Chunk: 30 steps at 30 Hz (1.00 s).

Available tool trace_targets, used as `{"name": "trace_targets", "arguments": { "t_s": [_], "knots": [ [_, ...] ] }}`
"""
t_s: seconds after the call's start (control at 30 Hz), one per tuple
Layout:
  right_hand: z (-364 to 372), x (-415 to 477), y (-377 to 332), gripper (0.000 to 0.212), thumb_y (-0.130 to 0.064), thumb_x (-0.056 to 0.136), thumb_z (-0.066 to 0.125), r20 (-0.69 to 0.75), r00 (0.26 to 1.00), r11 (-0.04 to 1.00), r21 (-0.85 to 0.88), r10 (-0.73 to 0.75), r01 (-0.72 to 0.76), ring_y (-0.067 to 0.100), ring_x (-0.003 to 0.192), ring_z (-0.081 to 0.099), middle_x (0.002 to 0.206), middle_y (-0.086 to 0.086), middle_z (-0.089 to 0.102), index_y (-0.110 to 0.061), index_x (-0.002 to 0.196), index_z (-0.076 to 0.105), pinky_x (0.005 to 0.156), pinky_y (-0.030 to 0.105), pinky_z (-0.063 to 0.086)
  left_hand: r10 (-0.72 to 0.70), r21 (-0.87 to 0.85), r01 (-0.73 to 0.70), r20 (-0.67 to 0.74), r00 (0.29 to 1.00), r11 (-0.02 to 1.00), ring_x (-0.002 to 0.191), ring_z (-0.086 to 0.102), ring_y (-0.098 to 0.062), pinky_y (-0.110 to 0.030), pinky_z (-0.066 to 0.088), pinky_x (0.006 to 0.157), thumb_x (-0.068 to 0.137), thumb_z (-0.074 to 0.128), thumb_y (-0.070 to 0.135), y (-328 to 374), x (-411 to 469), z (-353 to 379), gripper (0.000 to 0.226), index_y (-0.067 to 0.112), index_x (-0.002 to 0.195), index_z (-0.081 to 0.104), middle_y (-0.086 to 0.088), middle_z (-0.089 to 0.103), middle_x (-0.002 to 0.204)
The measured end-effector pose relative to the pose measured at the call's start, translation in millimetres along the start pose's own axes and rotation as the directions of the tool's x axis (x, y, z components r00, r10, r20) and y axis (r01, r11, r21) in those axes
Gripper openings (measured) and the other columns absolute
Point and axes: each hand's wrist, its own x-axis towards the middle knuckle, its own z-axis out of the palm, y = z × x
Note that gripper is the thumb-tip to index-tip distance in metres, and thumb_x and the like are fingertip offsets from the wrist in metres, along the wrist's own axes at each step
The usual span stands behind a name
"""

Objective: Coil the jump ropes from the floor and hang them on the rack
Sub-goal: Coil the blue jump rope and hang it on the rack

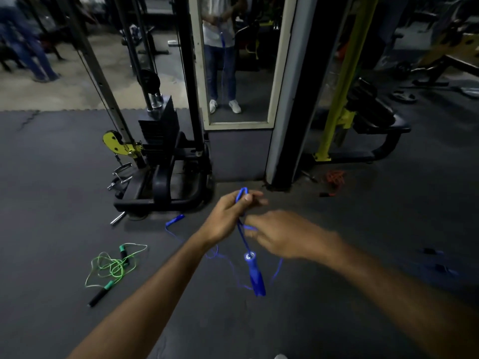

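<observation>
The left grip (228, 218) sits just above frame centre, thumb and fingers closed on a doubled loop of the blue jump rope (245, 240), the loop's bend poking out at its 12 o'clock; the right grip (282, 235) is just beside it at 4 o'clock, motion-blurred, its fingertips at the same cord, though whether they pinch it or merely brush it I cannot tell; from between the two grips the cord drops to one blue handle (255, 274), which hangs tilted at their 6 o'clock; the rest of the cord trails in loose curves over the floor (51, 177) to the second blue handle (176, 219), lying at 9 o'clock of the left grip; a green jump rope (114, 268) lies tangled on the floor at 8 o'clock of the frame, its black-and-green handles apart; an orange rope (335, 181) is bunched on the floor at 2 o'clock of the grips, near the foot of a pillar (285, 125); a cable machine (158, 136) with a weight stack stands at 11 o'clock, and a mirror (238, 60) at 12 o'clock shows a standing person holding a blue cord
</observation>
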Motion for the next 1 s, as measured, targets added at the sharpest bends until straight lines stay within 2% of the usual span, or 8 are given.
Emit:
{"name": "trace_targets", "arguments": {
  "t_s": [0.1, 0.23, 0.33, 0.53, 0.7, 0.83, 0.93, 1.0],
  "knots": [
    [-53.6, -3.8, 11.0, 0.020, -0.046, 0.086, 0.054, -0.150, 0.985, 0.996, -0.060, -0.082, 0.073, 0.021, 0.090, 0.066, 0.097, -0.003, 0.071, -0.033, 0.100, 0.062, 0.071, 0.034, 0.050, 0.072, 0.135, -0.076, 0.034, 0.997, 0.988, 0.064, 0.057, -0.014, -0.024, 0.046, 0.064, 0.100, 0.041, 0.024, 6.6, -10.3, 9.7, 0.035, 0.001, 0.086, 0.062, -0.004, 0.063, 0.067],
    [-69.4, 16.3, 55.8, 0.018, -0.043, 0.084, 0.063, -0.414, 0.910, 0.979, 0.180, -0.008, 0.091, 0.002, 0.078, 0.064, 0.082, -0.014, 0.071, -0.028, 0.089, 0.071, 0.069, 0.027, 0.049, -0.008, -0.087, 0.013, 0.066, 0.998, 0.996, 0.037, 0.032, -0.011, -0.023, 0.035, 0.044, 0.097, 0.039, 0.029, 17.5, -17.5, 9.0, 0.037, 0.007, 0.077, 0.061, 0.005, 0.036, 0.044],
    [-17.7, 32.1, 67.6, 0.016, -0.013, 0.092, 0.056, -0.233, 0.960, 0.825, 0.565, 0.153, 0.005, -0.010, 0.074, 0.059, 0.074, -0.022, 0.068, -0.021, 0.086, 0.068, 0.074, 0.021, 0.043, 0.014, -0.327, 0.004, 0.053, 0.998, 0.945, 0.036, 0.044, -0.009, -0.022, 0.043, 0.046, 0.099, 0.038, 0.022, 31.2, -10.7, 16.5, 0.029, 0.006, 0.085, 0.057, 0.004, 0.049, 0.047],
    [36.8, -17.8, 15.5, 0.018, -0.036, 0.097, 0.038, -0.069, 0.997, 0.981, 0.193, 0.020, -0.007, 0.031, 0.081, 0.062, 0.082, 0.006, 0.066, -0.024, 0.088, 0.049, 0.067, 0.039, 0.046, -0.031, -0.155, 0.012, -0.118, 0.993, 0.988, 0.101, 0.067, -0.011, -0.029, 0.052, 0.091, 0.102, 0.039, 0.014, 16.1, 7.4, 14.9, 0.027, 0.009, 0.122, 0.057, -0.010, 0.070, 0.113],
    [-45.5, -20.5, 16.6, 0.021, -0.044, 0.091, 0.051, -0.209, 0.969, 0.989, -0.091, -0.134, 0.117, 0.023, 0.091, 0.063, 0.099, -0.002, 0.069, -0.029, 0.103, 0.061, 0.068, 0.035, 0.044, 0.052, 0.140, -0.053, 0.013, 0.999, 0.989, 0.067, 0.061, -0.012, -0.027, 0.049, 0.067, 0.098, 0.042, 0.030, 2.7, -7.4, 22.9, 0.030, 0.013, 0.094, 0.067, -0.003, 0.067, 0.072],
    [-71.2, 11.1, 55.9, 0.023, -0.050, 0.083, 0.058, -0.385, 0.922, 0.997, 0.049, -0.028, 0.051, 0.006, 0.074, 0.061, 0.078, -0.012, 0.066, -0.029, 0.088, 0.066, 0.063, 0.032, 0.047, 0.054, -0.154, -0.056, -0.017, 0.998, 0.987, 0.039, 0.029, -0.010, -0.021, 0.028, 0.043, 0.098, 0.033, 0.032, 19.0, -6.5, 27.0, 0.042, 0.007, 0.080, 0.062, 0.005, 0.034, 0.042],
    [-29.1, 29.6, 66.2, 0.020, -0.012, 0.097, 0.049, -0.283, 0.944, 0.877, 0.480, 0.169, -0.013, -0.006, 0.061, 0.055, 0.064, -0.018, 0.064, -0.018, 0.085, 0.065, 0.059, 0.015, 0.040, 0.019, -0.448, -0.022, -0.010, 1.000, 0.894, 0.034, 0.024, -0.005, -0.016, 0.026, 0.038, 0.098, 0.041, 0.024, 37.9, 2.6, 25.1, 0.029, 0.005, 0.082, 0.057, 0.009, 0.028, 0.039],
    [13.2, 26.0, 59.2, 0.032, 0.009, 0.095, 0.037, -0.192, 0.966, 0.911, 0.405, 0.171, -0.081, -0.006, 0.055, 0.054, 0.058, -0.011, 0.063, -0.006, 0.088, 0.064, 0.055, 0.009, 0.036, 0.018, -0.497, -0.039, -0.046, 0.999, 0.867, 0.035, 0.036, -0.005, -0.015, 0.036, 0.042, 0.099, 0.040, 0.014, 44.3, 9.8, 22.3, 0.024, 0.003, 0.092, 0.059, 0.008, 0.036, 0.041]
  ]
}}
